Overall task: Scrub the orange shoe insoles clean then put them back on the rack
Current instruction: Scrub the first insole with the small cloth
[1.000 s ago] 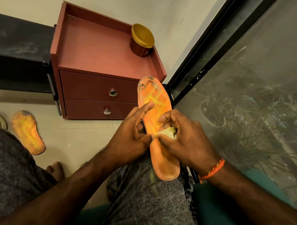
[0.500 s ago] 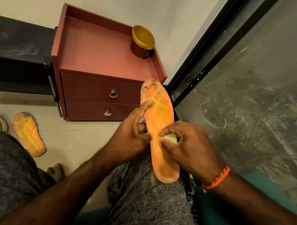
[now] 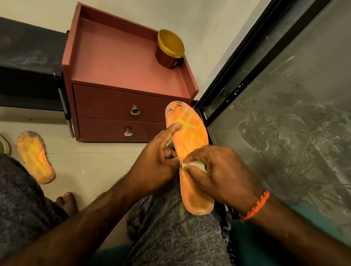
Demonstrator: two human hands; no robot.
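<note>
An orange insole [image 3: 190, 137] with yellow lines and a dirty grey toe lies lengthwise over my right knee. My left hand [image 3: 155, 162] holds its left edge, index finger stretched along the surface and thumb at the rim. My right hand [image 3: 215, 174] grips a small pale wad of cloth [image 3: 196, 165] and presses it onto the middle of the insole. A second orange insole [image 3: 35, 157] lies flat on the floor at the left. The dark shoe rack [image 3: 23, 68] stands at the far left.
A reddish two-drawer cabinet [image 3: 120, 103] stands against the wall ahead, with a gold-lidded jar [image 3: 169, 48] on its top. A glass door in a black frame [image 3: 242, 75] runs along the right. My bare foot [image 3: 66, 202] rests on the tiled floor.
The insole and both hands sit slightly lower in view. My right hand has slid the cloth a little along the insole's middle; my left hand keeps its hold.
</note>
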